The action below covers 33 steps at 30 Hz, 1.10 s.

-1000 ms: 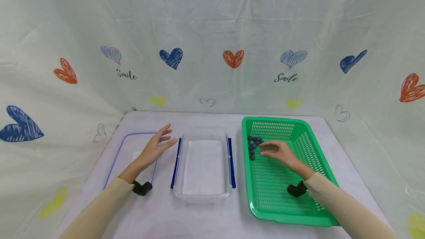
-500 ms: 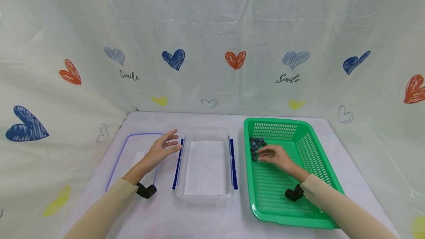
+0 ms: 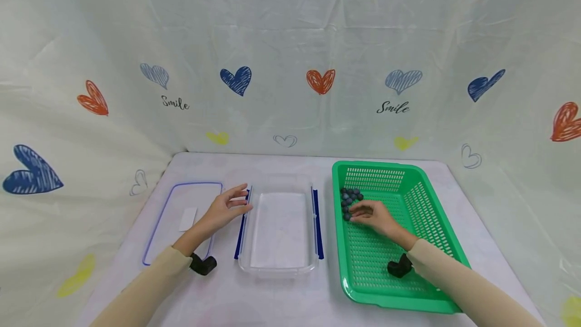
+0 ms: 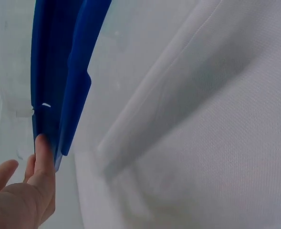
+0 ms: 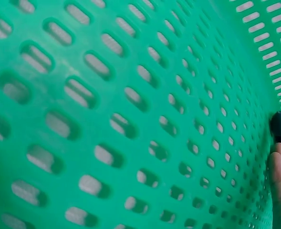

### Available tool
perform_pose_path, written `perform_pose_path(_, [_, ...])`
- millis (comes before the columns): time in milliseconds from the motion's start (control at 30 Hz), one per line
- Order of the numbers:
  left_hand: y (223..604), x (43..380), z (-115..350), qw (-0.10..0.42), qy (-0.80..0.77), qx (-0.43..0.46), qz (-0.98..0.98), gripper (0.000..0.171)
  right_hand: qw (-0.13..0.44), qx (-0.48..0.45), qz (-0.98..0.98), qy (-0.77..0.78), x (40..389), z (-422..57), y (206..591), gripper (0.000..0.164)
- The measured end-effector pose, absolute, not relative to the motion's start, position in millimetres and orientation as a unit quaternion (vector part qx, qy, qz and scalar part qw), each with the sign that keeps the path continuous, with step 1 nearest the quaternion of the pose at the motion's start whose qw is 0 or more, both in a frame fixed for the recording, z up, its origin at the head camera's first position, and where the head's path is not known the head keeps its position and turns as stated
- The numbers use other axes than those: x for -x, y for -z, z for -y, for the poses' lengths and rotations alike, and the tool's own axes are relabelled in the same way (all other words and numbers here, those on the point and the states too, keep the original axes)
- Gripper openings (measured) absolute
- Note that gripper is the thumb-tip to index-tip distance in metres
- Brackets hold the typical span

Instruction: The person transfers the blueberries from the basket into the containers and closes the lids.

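Several blueberries (image 3: 347, 197) lie clustered along the left side of the green basket (image 3: 369, 261). My right hand (image 3: 374, 216) is low inside the basket, thumb and fingers slightly bent, with fingertips right at the berries nearest me. In the right wrist view a dark blueberry (image 5: 280, 125) shows just beyond the fingertips (image 5: 279, 164). Left of the basket stands a clear plastic food container (image 3: 278, 267) without its lid on. My left hand (image 3: 225, 207) is beside its left wall, fingers relaxed; in the left wrist view a fingertip overlaps the blue side latch (image 4: 59, 81).
A clear lid (image 3: 174, 206) with a blue seal lies flat on the left, partly under my left forearm, with a white label (image 3: 188, 219) on it. Another blue latch (image 3: 318, 223) hangs out on the container's right side. A printed curtain (image 3: 281, 39) stands behind the white table.
My right hand has moved down and slightly left to the nearer berries. My left hand has shifted right and lower, closer to the container's left latch.
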<state>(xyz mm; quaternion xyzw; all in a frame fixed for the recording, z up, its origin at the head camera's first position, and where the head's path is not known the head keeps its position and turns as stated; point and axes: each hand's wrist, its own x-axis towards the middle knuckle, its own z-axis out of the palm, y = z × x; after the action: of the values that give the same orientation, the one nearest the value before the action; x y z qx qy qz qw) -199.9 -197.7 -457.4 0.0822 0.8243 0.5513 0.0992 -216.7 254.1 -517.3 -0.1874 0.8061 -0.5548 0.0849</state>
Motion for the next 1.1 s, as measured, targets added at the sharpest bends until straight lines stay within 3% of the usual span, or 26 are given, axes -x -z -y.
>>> perform_pose_path(433, [462, 201, 199, 0.099, -0.559, -0.083, -0.819, 0.069, 0.069, 0.187, -0.826, 0.527, 216, -246, 516, 0.025])
perform_pose_path(633, [461, 200, 198, 0.107, -0.562, -0.078, -0.817, 0.068, 0.069, 0.190, -0.835, 0.512, 203, -234, 492, 0.024])
perform_pose_path(867, [462, 198, 197, 0.112, -0.559, -0.074, -0.818, 0.068, 0.071, 0.208, -0.832, 0.509, 215, -243, 520, 0.024])
perform_pose_path(1100, [463, 197, 196, 0.116, -0.563, -0.077, -0.815, 0.066, 0.073, 0.212, -0.833, 0.506, 214, -243, 523, 0.022])
